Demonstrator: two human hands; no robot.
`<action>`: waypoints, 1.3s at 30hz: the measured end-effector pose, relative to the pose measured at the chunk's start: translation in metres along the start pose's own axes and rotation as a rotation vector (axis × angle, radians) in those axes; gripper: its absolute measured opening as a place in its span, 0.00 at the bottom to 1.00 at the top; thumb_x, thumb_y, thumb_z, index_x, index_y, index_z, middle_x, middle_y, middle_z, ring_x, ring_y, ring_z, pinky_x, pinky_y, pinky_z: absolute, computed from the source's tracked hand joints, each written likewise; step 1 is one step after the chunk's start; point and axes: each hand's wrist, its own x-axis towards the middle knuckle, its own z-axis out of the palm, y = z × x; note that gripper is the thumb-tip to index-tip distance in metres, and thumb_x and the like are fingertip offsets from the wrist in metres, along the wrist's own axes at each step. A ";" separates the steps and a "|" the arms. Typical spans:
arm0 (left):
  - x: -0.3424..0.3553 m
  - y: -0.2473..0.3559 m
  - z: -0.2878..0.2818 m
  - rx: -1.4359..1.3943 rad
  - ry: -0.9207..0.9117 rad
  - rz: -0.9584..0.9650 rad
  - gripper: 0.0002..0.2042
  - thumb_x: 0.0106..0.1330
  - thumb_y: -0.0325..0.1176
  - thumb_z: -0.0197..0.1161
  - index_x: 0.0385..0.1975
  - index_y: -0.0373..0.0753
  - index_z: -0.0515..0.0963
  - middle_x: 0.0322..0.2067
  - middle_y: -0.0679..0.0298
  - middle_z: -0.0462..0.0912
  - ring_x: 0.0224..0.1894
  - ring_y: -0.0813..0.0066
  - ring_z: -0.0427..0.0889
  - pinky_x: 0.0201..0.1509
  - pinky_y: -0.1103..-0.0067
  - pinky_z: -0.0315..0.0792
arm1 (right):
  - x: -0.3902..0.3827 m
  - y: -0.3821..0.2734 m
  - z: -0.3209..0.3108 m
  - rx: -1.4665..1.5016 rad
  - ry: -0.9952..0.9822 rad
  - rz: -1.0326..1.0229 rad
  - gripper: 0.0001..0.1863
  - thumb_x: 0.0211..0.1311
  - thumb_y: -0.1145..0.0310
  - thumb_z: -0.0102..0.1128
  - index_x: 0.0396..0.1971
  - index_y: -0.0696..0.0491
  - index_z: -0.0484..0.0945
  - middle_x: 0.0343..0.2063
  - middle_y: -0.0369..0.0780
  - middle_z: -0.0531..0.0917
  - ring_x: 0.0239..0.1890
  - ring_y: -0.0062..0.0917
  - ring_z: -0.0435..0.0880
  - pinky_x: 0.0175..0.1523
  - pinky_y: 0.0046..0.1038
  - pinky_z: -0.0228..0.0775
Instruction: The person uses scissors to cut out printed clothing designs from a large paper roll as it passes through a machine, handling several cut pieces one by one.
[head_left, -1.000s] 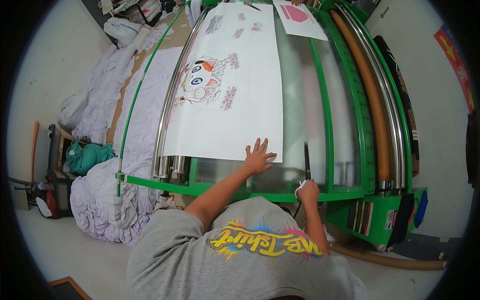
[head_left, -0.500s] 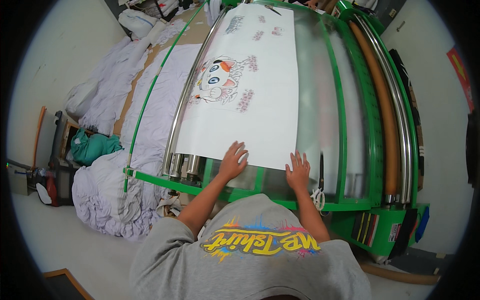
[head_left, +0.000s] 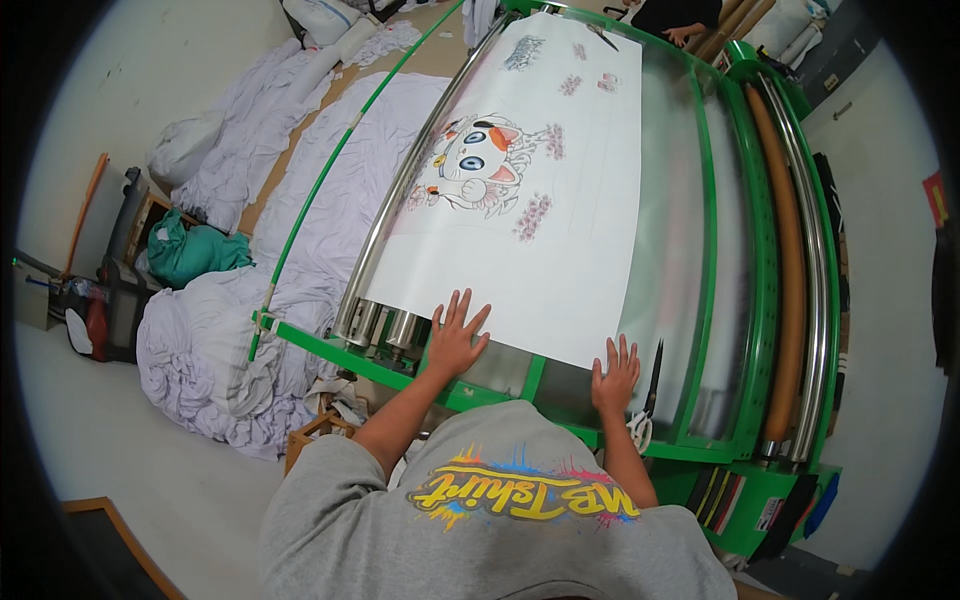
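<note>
A long white printed sheet (head_left: 540,290), bearing a cartoon cat and pink flower clusters, lies flat on the bed of a green-framed machine (head_left: 715,250). My left hand (head_left: 459,338) rests on the sheet's near edge, its fingers spread. At the near right corner, my right hand (head_left: 614,376) is laid flat with its fingers stretched out and holds nothing. Just right of that hand, a pair of white-handled scissors (head_left: 641,430) lies with its dark blades pointing away. Another pair of dark scissors (head_left: 603,37) lies on the sheet's far end.
Shiny metal rollers (head_left: 395,200) and a thin green rod (head_left: 345,150) run along the left side. Crumpled white fabric (head_left: 215,350) covers the floor there, beside a green bundle (head_left: 190,250). A brown roll (head_left: 783,270) spans the right. Another person's hand (head_left: 685,35) shows at the far end.
My view has shifted, so the machine and sheet appear turned and farther right. My left hand's fingers are spread wider, and more of the other person shows at the far end.
</note>
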 end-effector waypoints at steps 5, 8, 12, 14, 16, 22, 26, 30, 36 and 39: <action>0.002 0.000 0.000 -0.005 0.013 0.000 0.32 0.77 0.53 0.61 0.81 0.65 0.68 0.88 0.56 0.50 0.89 0.54 0.48 0.86 0.46 0.45 | 0.002 0.000 -0.001 -0.005 0.017 -0.009 0.32 0.78 0.54 0.60 0.78 0.42 0.71 0.83 0.40 0.64 0.86 0.47 0.54 0.87 0.56 0.46; 0.000 0.001 -0.002 -0.007 0.016 0.004 0.32 0.77 0.53 0.61 0.81 0.65 0.68 0.88 0.56 0.51 0.89 0.54 0.48 0.86 0.46 0.45 | 0.001 0.000 -0.001 0.002 0.024 -0.011 0.32 0.78 0.54 0.60 0.78 0.42 0.72 0.83 0.40 0.65 0.86 0.48 0.55 0.87 0.56 0.47; 0.001 0.001 -0.002 0.000 0.040 0.015 0.32 0.77 0.53 0.61 0.81 0.64 0.68 0.87 0.56 0.51 0.89 0.54 0.48 0.86 0.46 0.46 | 0.000 0.000 -0.002 0.018 0.049 -0.024 0.31 0.78 0.54 0.61 0.78 0.42 0.72 0.82 0.40 0.66 0.85 0.48 0.56 0.86 0.55 0.47; 0.000 0.002 -0.002 -0.002 0.038 0.016 0.32 0.78 0.52 0.61 0.81 0.64 0.68 0.87 0.56 0.51 0.89 0.54 0.49 0.86 0.46 0.45 | -0.001 0.000 -0.002 0.022 0.050 -0.020 0.31 0.78 0.54 0.61 0.78 0.42 0.72 0.82 0.40 0.66 0.85 0.48 0.56 0.86 0.55 0.47; 0.000 0.002 -0.002 -0.003 0.034 0.015 0.32 0.77 0.53 0.61 0.81 0.64 0.69 0.87 0.56 0.51 0.89 0.54 0.48 0.86 0.46 0.45 | -0.002 0.000 -0.002 0.028 0.047 -0.016 0.31 0.78 0.54 0.61 0.77 0.42 0.73 0.82 0.40 0.66 0.85 0.48 0.56 0.87 0.55 0.47; 0.001 0.002 -0.004 -0.002 0.011 0.004 0.31 0.78 0.53 0.61 0.81 0.65 0.69 0.87 0.57 0.51 0.89 0.55 0.48 0.86 0.47 0.45 | -0.001 0.000 -0.001 0.029 0.045 -0.006 0.31 0.78 0.54 0.60 0.77 0.42 0.73 0.82 0.39 0.65 0.86 0.46 0.55 0.87 0.54 0.45; 0.000 0.003 -0.006 -0.011 -0.004 -0.005 0.31 0.78 0.53 0.61 0.81 0.65 0.69 0.87 0.57 0.51 0.89 0.55 0.47 0.86 0.47 0.44 | -0.001 0.000 0.000 0.022 0.045 -0.001 0.31 0.78 0.54 0.61 0.77 0.42 0.74 0.82 0.39 0.66 0.86 0.46 0.55 0.87 0.53 0.45; 0.001 0.001 -0.004 -0.016 0.004 0.001 0.31 0.77 0.53 0.62 0.81 0.64 0.69 0.87 0.57 0.51 0.89 0.55 0.48 0.86 0.47 0.44 | 0.000 -0.002 -0.002 0.027 0.032 0.005 0.31 0.77 0.54 0.61 0.77 0.43 0.74 0.83 0.39 0.66 0.86 0.45 0.55 0.87 0.53 0.45; -0.001 0.002 -0.001 -0.026 0.015 0.006 0.32 0.77 0.53 0.62 0.81 0.64 0.69 0.87 0.57 0.51 0.89 0.55 0.48 0.86 0.46 0.44 | 0.000 0.001 -0.001 0.040 0.035 0.005 0.31 0.77 0.55 0.61 0.77 0.43 0.74 0.83 0.39 0.66 0.86 0.45 0.55 0.87 0.53 0.45; 0.001 0.000 -0.002 -0.021 0.015 0.006 0.32 0.77 0.53 0.62 0.81 0.64 0.69 0.87 0.57 0.52 0.89 0.54 0.48 0.86 0.46 0.44 | 0.000 -0.001 -0.001 0.045 0.035 0.016 0.31 0.77 0.54 0.61 0.77 0.43 0.74 0.83 0.39 0.65 0.86 0.45 0.55 0.87 0.53 0.44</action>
